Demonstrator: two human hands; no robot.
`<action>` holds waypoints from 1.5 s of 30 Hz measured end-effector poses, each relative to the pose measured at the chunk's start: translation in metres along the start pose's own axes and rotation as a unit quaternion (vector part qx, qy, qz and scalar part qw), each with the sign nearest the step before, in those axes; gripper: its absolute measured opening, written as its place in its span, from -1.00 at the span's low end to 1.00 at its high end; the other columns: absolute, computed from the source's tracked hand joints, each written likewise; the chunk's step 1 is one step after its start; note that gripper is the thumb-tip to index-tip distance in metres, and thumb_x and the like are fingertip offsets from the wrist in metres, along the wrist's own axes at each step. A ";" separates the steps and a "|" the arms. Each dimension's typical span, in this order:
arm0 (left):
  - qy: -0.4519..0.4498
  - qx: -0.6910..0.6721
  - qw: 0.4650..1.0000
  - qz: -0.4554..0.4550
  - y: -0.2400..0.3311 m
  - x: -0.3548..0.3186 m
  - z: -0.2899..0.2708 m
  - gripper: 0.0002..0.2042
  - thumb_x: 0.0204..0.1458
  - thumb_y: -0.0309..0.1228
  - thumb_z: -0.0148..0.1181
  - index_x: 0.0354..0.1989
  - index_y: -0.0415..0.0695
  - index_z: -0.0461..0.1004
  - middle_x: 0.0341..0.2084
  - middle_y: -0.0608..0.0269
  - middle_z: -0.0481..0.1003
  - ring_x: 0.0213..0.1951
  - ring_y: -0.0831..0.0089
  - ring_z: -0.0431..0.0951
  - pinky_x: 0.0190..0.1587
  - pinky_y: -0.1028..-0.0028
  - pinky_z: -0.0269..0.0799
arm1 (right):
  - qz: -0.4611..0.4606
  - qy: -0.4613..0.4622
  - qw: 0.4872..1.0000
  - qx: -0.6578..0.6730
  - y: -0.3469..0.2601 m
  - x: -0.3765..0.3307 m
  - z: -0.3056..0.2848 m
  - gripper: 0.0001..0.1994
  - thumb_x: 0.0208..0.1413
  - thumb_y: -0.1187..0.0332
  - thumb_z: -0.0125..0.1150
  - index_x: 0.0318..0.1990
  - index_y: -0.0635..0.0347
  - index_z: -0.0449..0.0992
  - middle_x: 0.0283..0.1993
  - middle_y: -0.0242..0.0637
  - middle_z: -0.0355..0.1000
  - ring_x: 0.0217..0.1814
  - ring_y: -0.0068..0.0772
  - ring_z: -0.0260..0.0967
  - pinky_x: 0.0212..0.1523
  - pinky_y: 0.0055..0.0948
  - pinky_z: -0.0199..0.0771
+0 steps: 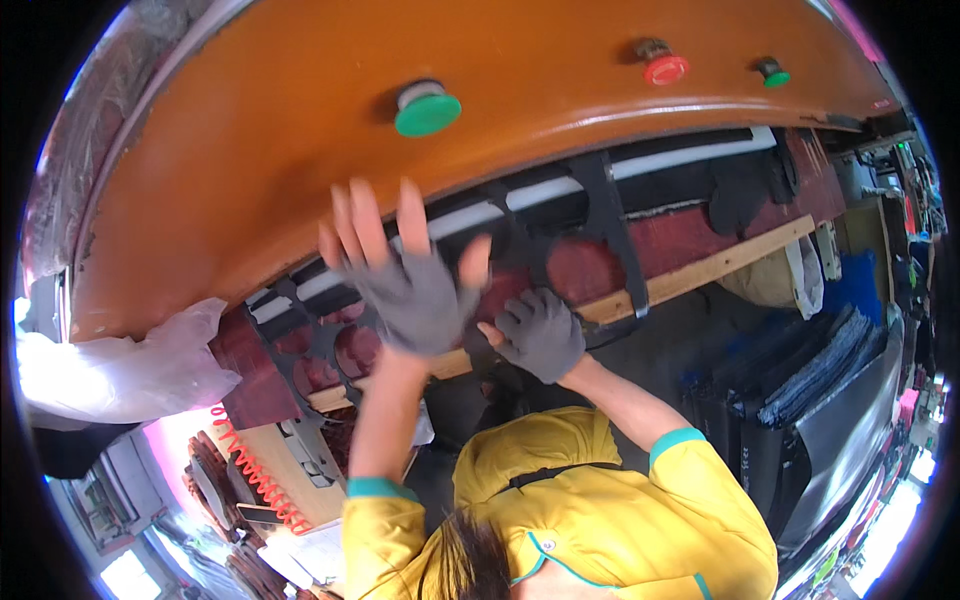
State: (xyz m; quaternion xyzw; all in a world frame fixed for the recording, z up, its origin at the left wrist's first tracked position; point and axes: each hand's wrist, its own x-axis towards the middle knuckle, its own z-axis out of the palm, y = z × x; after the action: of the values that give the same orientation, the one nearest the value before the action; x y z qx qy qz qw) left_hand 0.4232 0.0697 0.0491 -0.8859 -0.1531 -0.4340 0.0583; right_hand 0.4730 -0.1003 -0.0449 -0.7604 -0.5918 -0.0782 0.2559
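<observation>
My left hand [412, 290], in a grey fingerless glove, is raised with fingers spread and holds nothing. It is slightly blurred, below the large green push button [428, 115] on the orange machine beam [270, 180] and apart from it. My right hand [540, 335], gloved alike, is closed, with its fingers curled by the near edge of the dark red board [590, 268]. Whether something is inside it is hidden. Under the beam, a black sheet with large cut-outs [622, 225] lies over the board and white strips [545, 192].
A red button [666, 69] and a smaller green button [777, 79] stick out of the beam. A wooden strip [715, 268] edges the board. Stacked black sheets [810, 375] stand at right. Clear plastic [150, 355] and a red coiled hose [258, 475] are at left.
</observation>
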 end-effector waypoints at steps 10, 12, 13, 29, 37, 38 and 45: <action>-0.258 0.001 0.960 -0.104 0.033 -0.177 -0.028 -0.77 0.09 -0.21 0.13 -0.28 -0.13 0.46 -0.33 0.11 0.41 -0.32 0.08 0.43 -0.18 0.08 0.37 | -0.008 -0.015 1.000 0.014 0.000 -0.003 0.004 -0.76 0.05 0.16 0.25 -0.53 0.04 0.44 -0.48 -0.32 0.37 -0.33 -0.26 0.36 -0.17 -0.25 0.39; -0.237 0.005 0.966 -0.101 0.033 -0.173 -0.025 -0.80 0.08 -0.24 0.12 -0.34 -0.11 0.45 -0.41 0.12 0.40 -0.36 0.10 0.43 -0.20 0.09 0.37 | 0.003 -0.002 1.000 0.006 -0.002 -0.003 0.007 -0.76 0.06 0.16 0.24 -0.52 0.05 0.44 -0.47 -0.31 0.37 -0.33 -0.25 0.36 -0.17 -0.24 0.39; -0.235 0.009 0.966 -0.109 0.034 -0.169 -0.025 -0.82 0.07 -0.25 0.11 -0.38 -0.11 0.44 -0.45 0.12 0.40 -0.37 0.11 0.42 -0.21 0.10 0.37 | 0.004 0.009 1.000 -0.003 -0.003 -0.003 0.008 -0.76 0.06 0.17 0.23 -0.52 0.06 0.44 -0.46 -0.30 0.38 -0.33 -0.24 0.36 -0.17 -0.24 0.39; -0.246 -0.158 0.908 -0.300 0.078 -0.149 -0.091 -0.75 -0.02 -0.33 0.34 -0.50 -0.14 0.37 -0.47 0.07 0.36 -0.35 0.03 0.38 -0.27 0.13 0.26 | 0.088 -0.047 0.980 0.171 -0.032 -0.053 -0.047 -0.79 0.05 0.21 0.30 -0.31 0.11 0.47 -0.31 -0.25 0.42 -0.20 -0.12 0.39 -0.16 -0.19 0.41; -0.201 -0.050 0.947 -0.246 0.059 -0.083 -0.019 0.05 -0.35 -0.02 0.52 0.30 -0.35 0.11 0.27 -0.10 0.23 0.32 0.05 0.22 0.32 0.01 -0.01 | 0.103 0.052 0.993 0.028 0.011 0.065 -0.040 -0.02 -0.36 0.15 0.56 0.30 0.18 0.16 0.33 0.10 0.05 0.32 0.22 0.09 0.21 0.02 0.28; -0.170 -0.070 0.955 -0.234 0.061 -0.087 -0.019 0.07 -0.36 0.00 0.53 0.30 -0.34 0.09 0.28 -0.10 0.22 0.32 0.06 0.23 0.32 0.01 -0.01 | 0.080 0.023 0.996 -0.016 0.011 0.073 -0.038 0.04 -0.40 0.15 0.57 0.33 0.17 0.12 0.38 0.11 -0.02 0.36 0.24 0.04 0.25 0.02 0.25; -0.192 -0.090 0.945 -0.251 0.084 -0.117 -0.043 0.00 -0.23 0.09 0.44 0.31 -0.27 0.12 0.27 -0.06 0.26 0.30 0.10 0.28 0.29 0.01 0.01 | 0.120 -0.068 0.911 0.388 0.017 0.063 -0.052 0.04 -0.51 0.28 0.53 0.34 0.14 0.19 0.40 0.01 0.04 0.36 0.03 0.16 0.35 -0.21 0.16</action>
State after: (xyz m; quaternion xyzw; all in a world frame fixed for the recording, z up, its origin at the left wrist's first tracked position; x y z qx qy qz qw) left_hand 0.3512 -0.0459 -0.0140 -0.8870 -0.3389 -0.2681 -0.1627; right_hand 0.5165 -0.0739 0.0218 -0.6700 -0.4959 0.2403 0.4974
